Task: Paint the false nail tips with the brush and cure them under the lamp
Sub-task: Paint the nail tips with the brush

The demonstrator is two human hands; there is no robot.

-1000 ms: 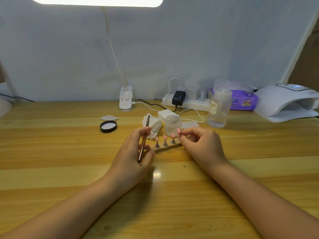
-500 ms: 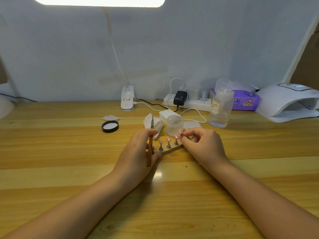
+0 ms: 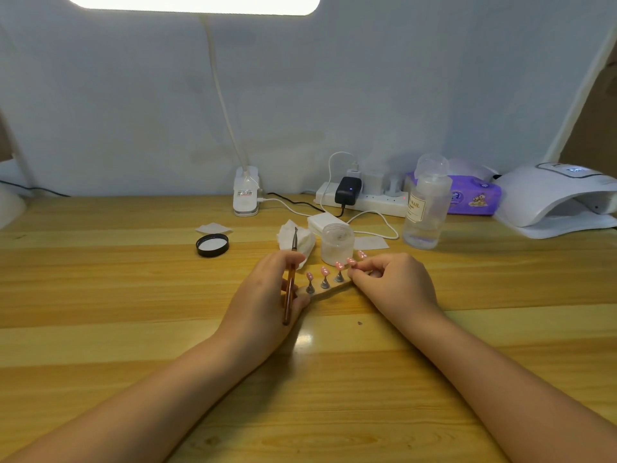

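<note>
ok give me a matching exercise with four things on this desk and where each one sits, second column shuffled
Things:
1. round black jar lid
2. white dome-shaped curing lamp
3. thin brown-handled brush
4. clear plastic bottle with a beige label

Places:
A. far right end of the wooden desk
B. held in the left hand
C. lying flat on the desk, left of the crumpled white tissue
D. standing in front of the purple tissue pack

Pairs: 1-C, 2-A, 3-B, 4-D
</note>
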